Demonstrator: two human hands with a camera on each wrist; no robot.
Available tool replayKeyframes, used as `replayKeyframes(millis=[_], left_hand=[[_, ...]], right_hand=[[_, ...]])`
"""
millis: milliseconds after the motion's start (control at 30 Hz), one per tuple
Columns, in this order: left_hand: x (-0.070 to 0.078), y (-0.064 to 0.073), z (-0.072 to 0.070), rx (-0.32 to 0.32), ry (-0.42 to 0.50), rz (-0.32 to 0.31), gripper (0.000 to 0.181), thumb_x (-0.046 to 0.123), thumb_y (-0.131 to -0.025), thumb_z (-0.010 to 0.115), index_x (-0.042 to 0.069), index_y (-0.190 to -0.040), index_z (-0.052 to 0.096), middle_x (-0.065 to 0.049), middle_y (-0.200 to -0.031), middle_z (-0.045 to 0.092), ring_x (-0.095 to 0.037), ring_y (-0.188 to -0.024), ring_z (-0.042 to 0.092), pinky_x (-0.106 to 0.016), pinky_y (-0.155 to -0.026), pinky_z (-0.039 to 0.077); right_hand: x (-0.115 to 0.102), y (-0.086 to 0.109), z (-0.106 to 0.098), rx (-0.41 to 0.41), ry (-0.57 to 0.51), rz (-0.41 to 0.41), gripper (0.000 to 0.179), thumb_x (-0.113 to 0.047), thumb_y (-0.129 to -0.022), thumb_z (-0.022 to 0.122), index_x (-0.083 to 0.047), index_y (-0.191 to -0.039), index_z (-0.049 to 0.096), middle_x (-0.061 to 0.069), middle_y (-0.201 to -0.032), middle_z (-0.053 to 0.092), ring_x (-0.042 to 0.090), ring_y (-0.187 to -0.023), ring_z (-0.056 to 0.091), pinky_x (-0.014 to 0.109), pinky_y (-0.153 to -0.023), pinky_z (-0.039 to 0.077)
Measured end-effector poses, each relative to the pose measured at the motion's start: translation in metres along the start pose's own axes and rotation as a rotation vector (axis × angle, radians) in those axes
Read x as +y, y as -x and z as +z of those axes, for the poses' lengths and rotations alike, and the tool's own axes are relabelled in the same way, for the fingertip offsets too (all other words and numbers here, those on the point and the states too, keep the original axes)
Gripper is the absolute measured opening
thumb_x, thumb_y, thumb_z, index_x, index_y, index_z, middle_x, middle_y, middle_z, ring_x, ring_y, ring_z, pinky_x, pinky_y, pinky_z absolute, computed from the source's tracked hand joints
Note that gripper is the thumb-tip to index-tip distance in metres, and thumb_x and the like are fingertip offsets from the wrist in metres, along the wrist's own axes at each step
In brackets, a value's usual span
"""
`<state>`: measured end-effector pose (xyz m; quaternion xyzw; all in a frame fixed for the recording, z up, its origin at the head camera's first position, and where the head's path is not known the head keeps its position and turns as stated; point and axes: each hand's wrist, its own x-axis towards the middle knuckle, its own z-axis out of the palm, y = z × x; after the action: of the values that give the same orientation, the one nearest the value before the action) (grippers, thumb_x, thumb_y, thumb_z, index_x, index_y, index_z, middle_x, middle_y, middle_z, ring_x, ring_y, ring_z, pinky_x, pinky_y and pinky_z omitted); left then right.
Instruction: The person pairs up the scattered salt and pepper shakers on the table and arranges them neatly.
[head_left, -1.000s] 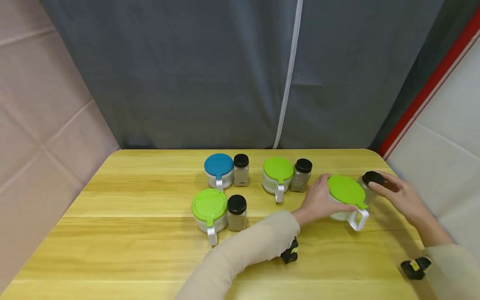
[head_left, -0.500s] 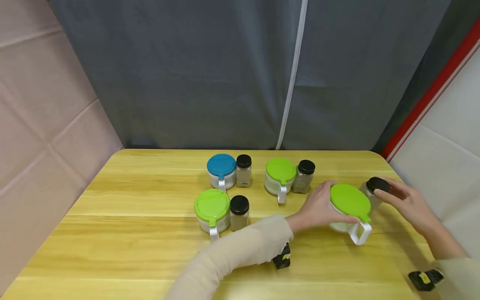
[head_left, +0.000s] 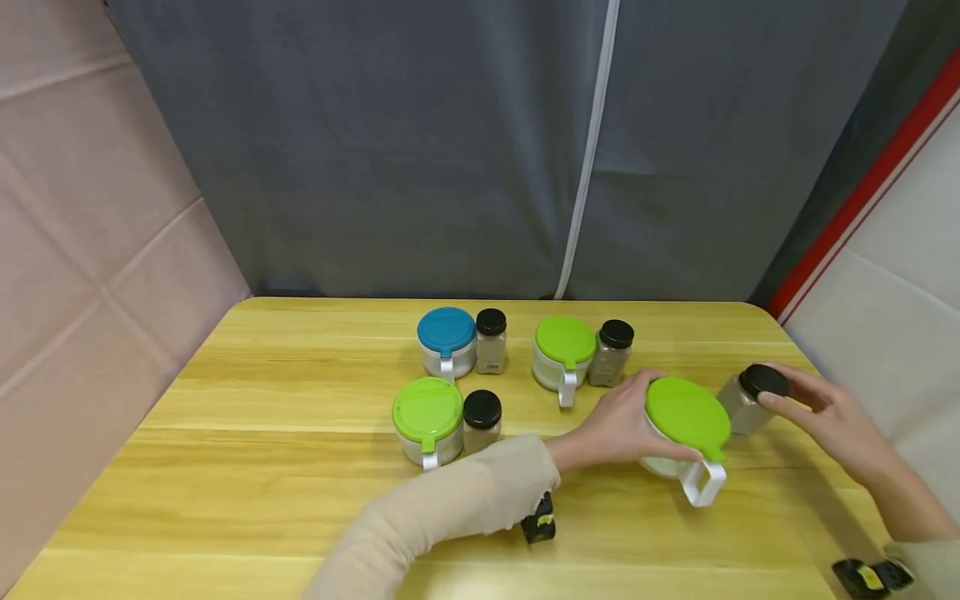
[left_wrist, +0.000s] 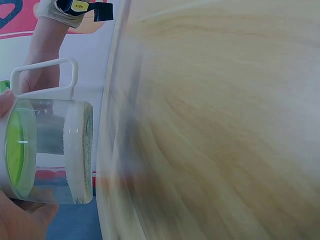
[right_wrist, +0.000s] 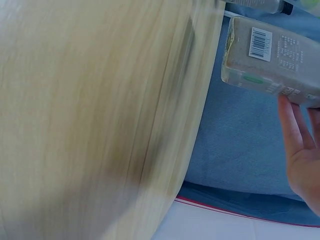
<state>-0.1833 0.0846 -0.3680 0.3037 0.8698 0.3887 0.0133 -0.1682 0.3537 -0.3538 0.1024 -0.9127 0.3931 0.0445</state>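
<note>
My left hand [head_left: 618,425] grips a clear seasoning jar with a green lid [head_left: 686,410] and white handle, thumb at the lid's near side. In the left wrist view this seasoning jar [left_wrist: 50,150] shows pale contents at its base, close over the tabletop. Just to its right, my right hand [head_left: 840,425] pinches a spice bottle [head_left: 741,408] by its black cap end. Seen from the right wrist, the spice bottle [right_wrist: 270,60] is square, with grey-brown contents and a barcode label; fingers [right_wrist: 290,125] touch its side.
On the wooden table [head_left: 262,467] stand a blue-lidded jar [head_left: 447,333], two more green-lidded jars [head_left: 427,412] and several black-capped bottles [head_left: 491,346], paired side by side. A grey curtain [head_left: 375,167] hangs behind; a white panel [head_left: 900,292] borders the right.
Both hands have drawn nearer with the green-lidded seasoning jar and spice bottle. The seasoning jar has lately shifted left, widening the gap between them. The head view has shifted slightly.
</note>
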Motion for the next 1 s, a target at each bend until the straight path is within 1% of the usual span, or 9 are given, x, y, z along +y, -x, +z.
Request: replayKeyframes(millis=[133,333,533,667,833,1000], left_hand=[[0.0,0.005,-0.004,-0.017,-0.015,0.019,0.091,0.051,-0.058,0.076,0.014,-0.13,0.034,0.01,-0.112,0.045,0.0,-0.096,0.045,-0.013,-0.077,0.037],[0.0,0.014,-0.01,-0.039,-0.006,0.058,0.09,0.05,-0.057,0.077,0.017,-0.129,0.034,0.011,-0.111,0.045,0.001,-0.095,0.044,-0.011,-0.076,0.036],[-0.003,0.024,-0.016,-0.07,0.011,0.098,0.088,0.046,-0.057,0.078,0.015,-0.127,0.035,0.011,-0.11,0.045,0.002,-0.094,0.043,-0.009,-0.076,0.035],[-0.005,0.029,-0.019,-0.094,0.002,0.117,0.088,0.046,-0.058,0.079,0.013,-0.127,0.035,0.01,-0.112,0.045,0.002,-0.095,0.043,-0.009,-0.078,0.034],[-0.007,0.036,-0.023,-0.115,-0.007,0.126,0.091,0.046,-0.057,0.079,0.012,-0.129,0.034,0.009,-0.116,0.045,0.001,-0.099,0.043,-0.011,-0.081,0.034],[-0.011,0.041,-0.027,-0.115,0.027,0.123,0.091,0.044,-0.057,0.079,0.014,-0.13,0.033,0.008,-0.118,0.045,0.001,-0.102,0.042,-0.014,-0.083,0.035]], right_hand=[[-0.004,0.003,0.0,0.003,0.0,-0.005,0.048,-0.017,-0.089,0.055,-0.012,-0.134,0.039,-0.022,-0.106,0.043,-0.014,-0.091,0.037,0.01,-0.061,0.037],[-0.009,0.007,0.002,-0.004,-0.017,-0.021,0.047,-0.015,-0.089,0.054,-0.01,-0.133,0.04,-0.021,-0.111,0.04,-0.014,-0.092,0.038,0.011,-0.062,0.039],[-0.015,0.012,0.005,-0.006,-0.028,-0.059,0.045,-0.01,-0.088,0.055,-0.008,-0.131,0.043,-0.024,-0.108,0.045,-0.011,-0.092,0.044,0.012,-0.061,0.042],[-0.018,0.015,0.007,-0.01,-0.025,-0.058,0.045,-0.011,-0.088,0.056,-0.007,-0.131,0.043,-0.026,-0.108,0.044,-0.01,-0.089,0.047,0.014,-0.06,0.043],[-0.022,0.017,0.011,-0.033,-0.055,-0.082,0.045,-0.008,-0.088,0.055,-0.005,-0.131,0.042,-0.025,-0.111,0.043,-0.008,-0.09,0.049,0.015,-0.061,0.045],[-0.027,0.021,0.016,-0.044,-0.077,-0.122,0.045,-0.004,-0.087,0.054,-0.003,-0.13,0.042,-0.023,-0.114,0.044,-0.007,-0.093,0.049,0.017,-0.062,0.046]])
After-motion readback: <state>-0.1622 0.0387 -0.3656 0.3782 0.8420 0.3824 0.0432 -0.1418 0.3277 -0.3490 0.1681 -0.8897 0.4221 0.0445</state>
